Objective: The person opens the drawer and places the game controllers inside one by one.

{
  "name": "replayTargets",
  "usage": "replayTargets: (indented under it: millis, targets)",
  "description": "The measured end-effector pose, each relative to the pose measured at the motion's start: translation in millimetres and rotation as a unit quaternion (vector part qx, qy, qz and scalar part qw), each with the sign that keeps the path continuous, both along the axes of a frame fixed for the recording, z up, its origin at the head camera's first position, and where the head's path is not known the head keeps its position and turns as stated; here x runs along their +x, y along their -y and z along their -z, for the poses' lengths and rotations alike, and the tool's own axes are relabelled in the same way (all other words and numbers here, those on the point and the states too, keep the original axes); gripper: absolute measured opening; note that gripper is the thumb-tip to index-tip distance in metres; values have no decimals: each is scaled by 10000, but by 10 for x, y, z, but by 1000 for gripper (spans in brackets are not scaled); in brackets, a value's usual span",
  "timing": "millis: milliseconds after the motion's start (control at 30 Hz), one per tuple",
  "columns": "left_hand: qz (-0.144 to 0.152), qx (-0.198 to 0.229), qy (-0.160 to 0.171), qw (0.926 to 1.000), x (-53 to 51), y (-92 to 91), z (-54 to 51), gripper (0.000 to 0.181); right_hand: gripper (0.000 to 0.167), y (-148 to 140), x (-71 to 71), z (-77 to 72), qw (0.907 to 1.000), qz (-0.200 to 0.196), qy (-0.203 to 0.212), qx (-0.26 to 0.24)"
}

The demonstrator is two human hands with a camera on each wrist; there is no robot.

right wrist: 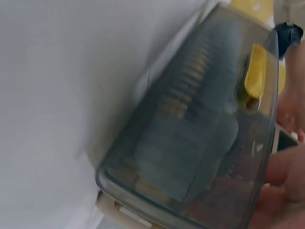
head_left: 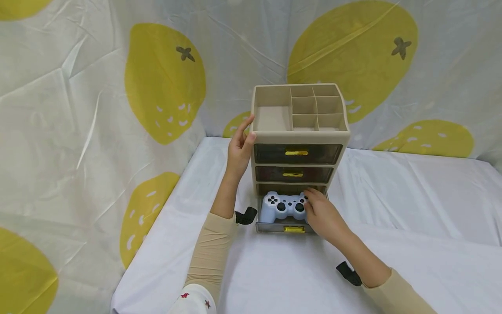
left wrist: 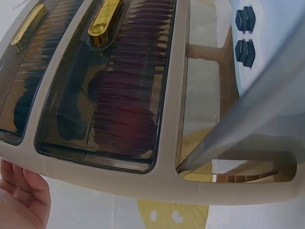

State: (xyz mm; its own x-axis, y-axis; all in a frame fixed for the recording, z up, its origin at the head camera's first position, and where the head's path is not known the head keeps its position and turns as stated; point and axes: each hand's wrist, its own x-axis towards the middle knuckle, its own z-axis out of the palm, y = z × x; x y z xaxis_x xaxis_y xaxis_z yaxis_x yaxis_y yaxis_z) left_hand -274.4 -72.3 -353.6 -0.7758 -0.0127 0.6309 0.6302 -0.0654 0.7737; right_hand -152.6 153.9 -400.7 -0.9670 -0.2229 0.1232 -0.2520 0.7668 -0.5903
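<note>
A light blue game controller [head_left: 270,211] lies face up in the pulled-out bottom drawer [head_left: 270,227] of a beige desktop organizer [head_left: 302,136]. My right hand [head_left: 325,216] grips the controller's right end, fingers over its top edge and thumb near the right stick. In the right wrist view, fingers [right wrist: 281,191] show behind the smoky drawer front, partly hidden by it. My left hand [head_left: 239,152] rests against the organizer's upper left side with extended fingers. The left wrist view shows part of that hand [left wrist: 24,198] beside the frame.
Two shut dark drawers with gold handles, the top drawer [head_left: 270,154] and the middle drawer [head_left: 270,174], sit above the bottom one. Divided compartments [head_left: 303,104] form the organizer's top. A white cloth [head_left: 392,209] covers the table, and a lemon-print curtain [head_left: 243,52] hangs behind.
</note>
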Motion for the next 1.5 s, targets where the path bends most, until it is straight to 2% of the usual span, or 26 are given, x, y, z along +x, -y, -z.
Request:
replayTargets:
  millis: [67, 133, 200, 300, 367, 433, 567, 733, 900, 1200, 1300, 1467, 1500]
  targets:
    - [15, -9, 18, 10000, 1, 3, -2, 48, 33, 8, 97, 21, 9970, 306, -421, -568]
    - [17, -23, -10, 10000, 4, 8, -7, 48, 23, 18, 198, 27, 9882, 456, -504, -1371]
    - [8, -10, -46, 10000, 6, 14, -8, 48, 16, 28, 290, 25, 9766, 488, -164, -2087]
    - [-21, 2, -75, 10000, 3, 19, -3, 48, 26, 30, 394, 16, 9591, 477, 901, -2639]
    - [-20, 11, -71, 10000, -2, 16, 4, 48, 35, 21, 436, 32, 9510, 497, 1577, -2611]
    - [-25, -10, -69, 10000, -9, 9, 12, 50, 42, 0, 462, 61, 9456, 466, 2060, -2474]
    - [-28, -29, -113, 9999, -21, -5, 15, 56, 45, -49, 475, 141, 9394, 386, 2530, -2281]
    - [-31, -8, -134, 9999, -23, -7, 12, 61, 44, -82, 477, 201, 9354, 232, 2753, -2207]
    - [-24, -19, -158, 9999, -19, -3, 19, 56, 42, -55, 461, 235, 9264, 49, 2858, -2452]
    - [39, -58, -32, 10000, -6, -1, 17, 49, 37, -61, 440, 237, 8934, 5, 3232, -3121]
    - [79, -33, -7, 10000, 12, 2, -10, 49, 38, -61, 432, 221, 8903, 26, 3277, -3161]
    - [85, -23, -43, 10000, 185, -13, -178, 47, 37, -29, 431, 211, 8882, 128, 3225, -3272]
    - [81, -37, -56, 9999, 177, -12, -169, 47, 37, -24, 429, 211, 8885, 159, 3194, -3291]
